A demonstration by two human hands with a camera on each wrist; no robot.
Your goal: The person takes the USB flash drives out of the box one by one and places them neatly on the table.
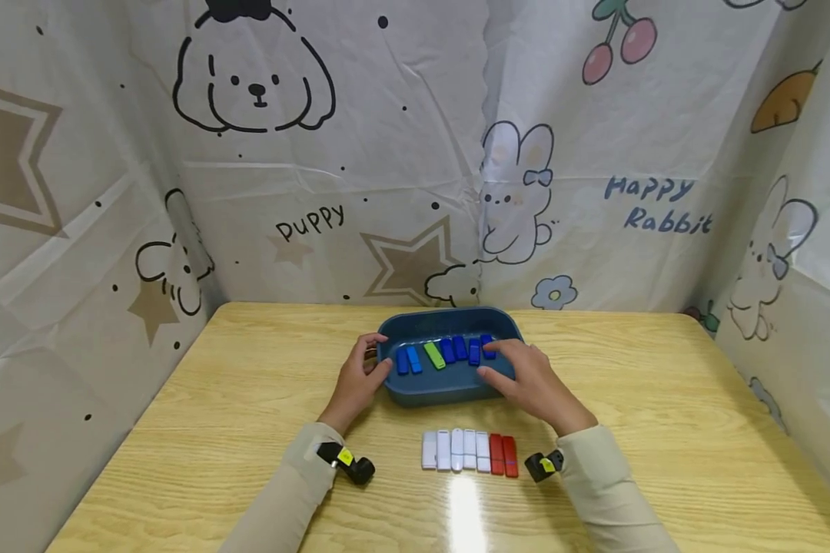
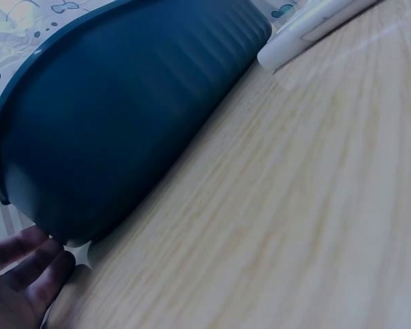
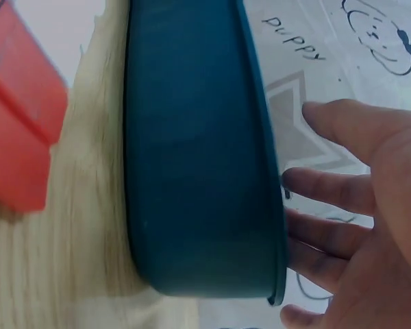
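Beige sleeves (image 1: 277, 491) lie nearest, with the left hand (image 1: 356, 381) gripping the left end of the far tray (image 1: 432, 399) and the right hand (image 1: 534, 382), holding nothing, above its right-hand blue sticks (image 1: 474, 352), where a hasty pinch could knock neighbours askew.

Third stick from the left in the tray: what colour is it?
The stick is bright lime green, showing best in the head view.

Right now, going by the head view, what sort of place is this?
Probably a makeshift tabletop recording booth: a cartoon-print curtain encloses the back and both sides of a wood-grain table, and small wrist cameras are worn.
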